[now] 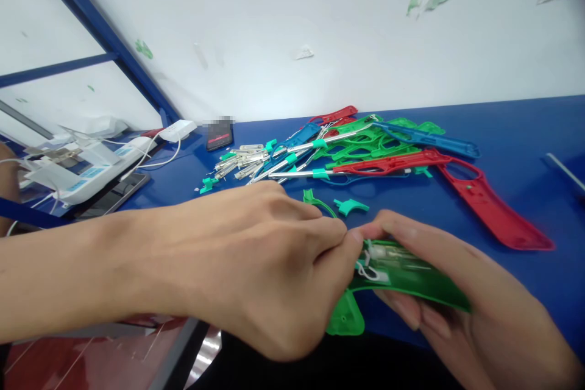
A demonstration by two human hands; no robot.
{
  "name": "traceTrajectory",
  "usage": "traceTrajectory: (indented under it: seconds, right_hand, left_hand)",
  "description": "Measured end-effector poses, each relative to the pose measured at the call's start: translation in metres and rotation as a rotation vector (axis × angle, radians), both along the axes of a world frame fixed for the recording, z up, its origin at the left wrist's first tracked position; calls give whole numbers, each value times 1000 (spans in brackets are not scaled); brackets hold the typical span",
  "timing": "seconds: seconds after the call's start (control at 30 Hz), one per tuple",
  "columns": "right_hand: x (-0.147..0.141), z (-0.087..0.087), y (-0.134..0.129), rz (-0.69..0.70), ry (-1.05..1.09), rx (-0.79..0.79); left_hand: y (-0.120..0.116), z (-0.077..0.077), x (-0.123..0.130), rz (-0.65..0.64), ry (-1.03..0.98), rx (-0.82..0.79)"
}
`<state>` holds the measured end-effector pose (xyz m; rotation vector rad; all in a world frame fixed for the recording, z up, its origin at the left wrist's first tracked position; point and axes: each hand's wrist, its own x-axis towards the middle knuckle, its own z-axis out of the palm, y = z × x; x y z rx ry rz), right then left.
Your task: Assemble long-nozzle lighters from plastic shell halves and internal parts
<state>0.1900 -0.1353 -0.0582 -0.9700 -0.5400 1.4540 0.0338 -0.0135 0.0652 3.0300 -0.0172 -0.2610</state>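
Left hand (278, 262): fingers curled shut, lower centre; grip hidden.
Right hand (475, 298): fingers clasping shell (423, 284).
Wire (364, 275): best kept inside rim.

From here I see a flat blue tabletop (521, 134): past the left hand (278, 262) lies a black rectangular phone (219, 141); past the right hand (479, 286), a long red plastic shell (503, 207) and small teal plastic hook (351, 206).

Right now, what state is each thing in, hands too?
Green shell: held, uncovered, white wire showing inside
Right hand: gripping that shell
Left hand: curled closed, grip hidden
Red shell: on the table, unheld
Teal piece: lying loose
Phone: screen showing red
White cable: looped, slack
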Motion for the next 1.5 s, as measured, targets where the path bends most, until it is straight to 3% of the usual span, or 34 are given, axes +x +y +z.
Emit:
traceTrajectory:
  seconds: [0.27,0.87,1.23,1.4,1.5]
  right_hand:
    - [-2,-1,-2,-23,-50,-61]
    - [0,-1,2,14,-3,-22]
    - [-3,4,3,22,-72,-39]
    - [-4,3,1,-17,-38,-48]
    - [-4,3,2,-4,-38,-27]
  left_hand:
    - [1,0,-4,-10,-18,21]
    - [3,0,-6,-54,-77,-49]
    - [0,-5,-6,138,-50,-61]
    - [4,-3,-6,3,-23,-110]
    - [3,-12,-9,22,-163,-77]
